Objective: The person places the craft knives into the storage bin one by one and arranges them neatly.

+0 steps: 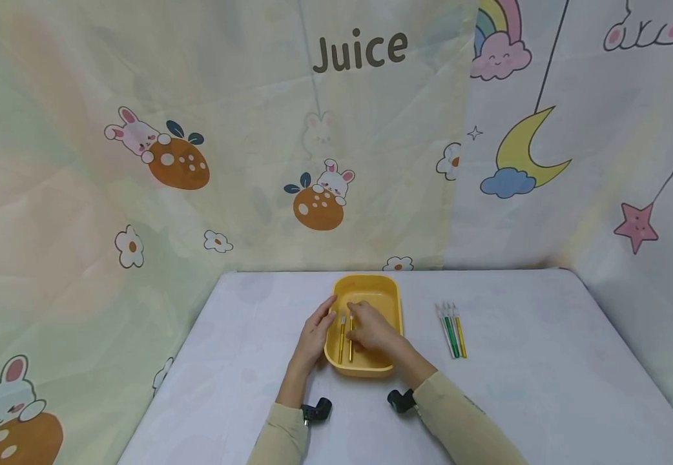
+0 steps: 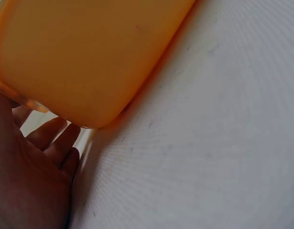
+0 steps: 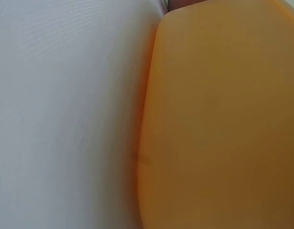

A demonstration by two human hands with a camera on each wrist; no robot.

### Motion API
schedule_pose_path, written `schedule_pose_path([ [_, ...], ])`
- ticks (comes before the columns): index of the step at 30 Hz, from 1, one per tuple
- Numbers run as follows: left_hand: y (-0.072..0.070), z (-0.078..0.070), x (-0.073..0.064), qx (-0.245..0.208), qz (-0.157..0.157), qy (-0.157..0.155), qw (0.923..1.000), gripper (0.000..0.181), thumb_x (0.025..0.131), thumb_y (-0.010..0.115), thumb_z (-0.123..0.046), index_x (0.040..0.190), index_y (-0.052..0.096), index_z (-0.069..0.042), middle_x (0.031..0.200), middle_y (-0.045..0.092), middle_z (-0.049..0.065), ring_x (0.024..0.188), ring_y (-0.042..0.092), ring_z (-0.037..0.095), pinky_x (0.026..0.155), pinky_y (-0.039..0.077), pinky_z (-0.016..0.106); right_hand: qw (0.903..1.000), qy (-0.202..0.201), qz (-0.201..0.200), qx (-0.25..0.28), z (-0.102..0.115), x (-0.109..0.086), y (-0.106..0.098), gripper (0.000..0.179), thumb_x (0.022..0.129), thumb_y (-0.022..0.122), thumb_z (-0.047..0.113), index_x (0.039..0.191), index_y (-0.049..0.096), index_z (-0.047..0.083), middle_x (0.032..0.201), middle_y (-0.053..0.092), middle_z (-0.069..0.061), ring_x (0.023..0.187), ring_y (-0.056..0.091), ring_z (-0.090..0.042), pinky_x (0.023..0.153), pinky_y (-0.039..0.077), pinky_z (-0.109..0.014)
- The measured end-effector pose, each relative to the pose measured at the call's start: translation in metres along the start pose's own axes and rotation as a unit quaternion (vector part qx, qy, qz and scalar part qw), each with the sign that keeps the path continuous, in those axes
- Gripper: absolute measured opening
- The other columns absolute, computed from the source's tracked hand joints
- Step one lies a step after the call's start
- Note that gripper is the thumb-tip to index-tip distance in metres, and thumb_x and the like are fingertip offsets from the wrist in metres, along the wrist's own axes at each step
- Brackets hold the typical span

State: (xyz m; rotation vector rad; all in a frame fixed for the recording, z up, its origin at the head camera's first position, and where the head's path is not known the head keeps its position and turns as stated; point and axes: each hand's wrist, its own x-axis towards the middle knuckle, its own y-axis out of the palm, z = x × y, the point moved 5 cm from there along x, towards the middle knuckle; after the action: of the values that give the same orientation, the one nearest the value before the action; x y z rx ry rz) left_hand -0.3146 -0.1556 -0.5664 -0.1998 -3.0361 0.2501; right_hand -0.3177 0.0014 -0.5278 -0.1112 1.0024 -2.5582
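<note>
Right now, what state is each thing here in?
Yellow tray: upright, open-topped
Yellow sticks inside: two, lying side by side
Sticks outside: lying bunched on the table
Left hand: touching the tray's left side
Right hand: inside the tray, at a stick; grip unclear

The word "Juice" (image 1: 359, 58) stands in dark letters on the pale cloth (image 1: 255, 90) behind the worktop (image 1: 546, 361); a small mark on the right sleeve (image 1: 458, 420) is unreadable

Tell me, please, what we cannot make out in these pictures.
Head: part of the yellow tray, covered by the right hand.
Head: whether that hand pinches the nearby yellow stick, too small.
Head: tips of the sticks beside the tray, too small.
Both wrist views: tray contents, behind its wall.
</note>
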Motion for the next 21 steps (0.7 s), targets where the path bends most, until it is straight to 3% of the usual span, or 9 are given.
schedule_pose_path([
  [3, -0.0001, 0.0006, 0.0003, -0.001, 0.0, 0.002, 1.0, 0.044, 0.111, 0.049, -0.032, 0.155, 0.05, -0.03, 0.167, 0.039, -0.004, 0.159, 0.027, 0.022, 0.132, 0.02, 0.049, 0.9999, -0.004, 0.014, 0.007, -0.0002, 0.0007, 0.0013, 0.073, 0.091, 0.078, 0.004, 0.155, 0.043, -0.003, 0.145, 0.05, -0.027, 0.062, 0.068, -0.017, 0.058, 0.059, -0.026],
  [9, -0.0008, 0.0011, 0.0004, 0.0, -0.001, 0.008, 1.0, 0.044, 0.111, 0.05, -0.034, 0.155, 0.051, -0.03, 0.166, 0.04, -0.003, 0.159, 0.027, 0.024, 0.131, 0.02, 0.05, 0.9994, -0.011, 0.019, -0.025, 0.0022, 0.002, 0.0031, 0.072, 0.089, 0.081, 0.008, 0.152, 0.048, -0.002, 0.143, 0.055, -0.024, 0.099, 0.066, -0.024, 0.087, 0.058, -0.033],
  [14, -0.0006, -0.0006, -0.0007, 0.004, 0.0, 0.006, 1.0, 0.044, 0.111, 0.05, -0.034, 0.155, 0.05, -0.031, 0.167, 0.04, -0.004, 0.159, 0.027, 0.024, 0.131, 0.02, 0.051, 0.9992, -0.004, 0.028, -0.027, 0.002, 0.0025, 0.0064, 0.071, 0.09, 0.081, 0.009, 0.152, 0.049, -0.001, 0.144, 0.055, -0.023, 0.108, 0.064, -0.028, 0.096, 0.057, -0.039],
  [21, 0.0003, -0.0021, -0.0007, 0.004, 0.003, 0.008, 1.0, 0.045, 0.111, 0.049, -0.032, 0.156, 0.049, -0.029, 0.167, 0.04, -0.004, 0.159, 0.027, 0.022, 0.132, 0.02, 0.049, 0.9987, -0.007, 0.03, -0.041, 0.0026, 0.0028, 0.0065, 0.071, 0.088, 0.083, 0.011, 0.15, 0.051, -0.002, 0.142, 0.057, -0.022, 0.117, 0.056, -0.029, 0.115, 0.046, -0.048],
])
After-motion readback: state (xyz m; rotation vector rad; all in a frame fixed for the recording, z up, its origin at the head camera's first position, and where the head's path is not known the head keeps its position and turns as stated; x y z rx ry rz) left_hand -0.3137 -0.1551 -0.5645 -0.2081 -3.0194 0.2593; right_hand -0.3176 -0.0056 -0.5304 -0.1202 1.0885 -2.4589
